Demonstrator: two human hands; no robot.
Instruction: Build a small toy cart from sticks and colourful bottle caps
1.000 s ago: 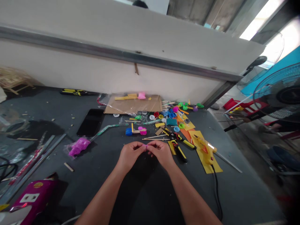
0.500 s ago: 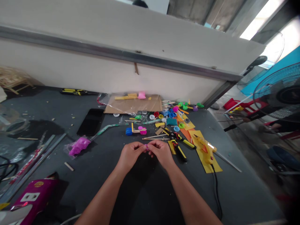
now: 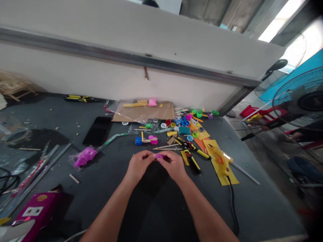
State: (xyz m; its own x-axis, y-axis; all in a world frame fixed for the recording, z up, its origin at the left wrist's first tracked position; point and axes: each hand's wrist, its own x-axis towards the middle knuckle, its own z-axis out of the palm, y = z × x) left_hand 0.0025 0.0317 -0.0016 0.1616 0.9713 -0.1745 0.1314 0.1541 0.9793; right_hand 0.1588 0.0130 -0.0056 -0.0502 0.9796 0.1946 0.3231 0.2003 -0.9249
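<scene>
My left hand (image 3: 140, 164) and my right hand (image 3: 174, 164) meet above the dark table, fingertips pinched on a small lump of purple modelling clay (image 3: 158, 156). The fingers cover part of it. Just beyond them sits a small model (image 3: 146, 140) of blue and pink parts joined by a wooden stick, with a yellow upright. More clay of a like purple, in a clear plastic bag (image 3: 85, 157), lies to the left of my left hand. Cutting pliers with yellow-black handles (image 3: 193, 162) rest to the right of my right hand.
A yellow glue gun (image 3: 223, 164) lies on yellow sheets at the right, its cord running forward. Bottle caps (image 3: 173, 124) and sticks crowd the back right. A black phone (image 3: 98, 131) and a purple power strip (image 3: 37, 210) are on the left. Behind stands a white partition (image 3: 101, 74).
The purple clay shows more between my fingertips now, and the fingers have shifted slightly around it. Everything on the table has stayed where it was.
</scene>
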